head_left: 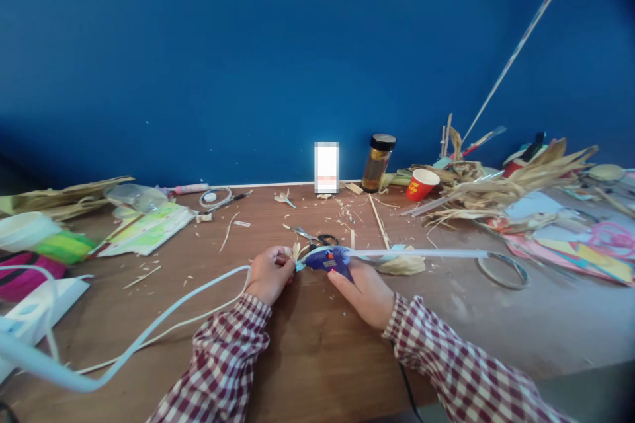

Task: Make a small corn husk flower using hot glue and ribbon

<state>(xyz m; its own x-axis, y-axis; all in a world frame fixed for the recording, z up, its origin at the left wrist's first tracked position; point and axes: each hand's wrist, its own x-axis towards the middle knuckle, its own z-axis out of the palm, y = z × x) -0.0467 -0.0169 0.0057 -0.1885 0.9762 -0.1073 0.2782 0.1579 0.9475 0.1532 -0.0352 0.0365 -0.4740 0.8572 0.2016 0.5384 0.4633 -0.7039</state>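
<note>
My right hand (364, 291) is wrapped round the handle of a blue hot glue gun (322, 260), whose nozzle points left. A long translucent glue stick (421, 253) sticks out of its back end. My left hand (271, 272) pinches a small pale piece of dried husk (296, 251) right at the nozzle tip; its exact shape is partly hidden by the fingers. Just behind the gun lie scissors (325, 238) with dark handles. To the right of the gun, a loose piece of husk (404, 264) rests on the table.
Behind stand a dark-lidded jar (378, 164) and a red paper cup (421, 184). Dried husks (536, 175) pile up at the right beside coloured paper (580, 252). A white cable (163, 324) crosses the left side near a power strip (44, 310). Scraps dot the wooden table (317, 357).
</note>
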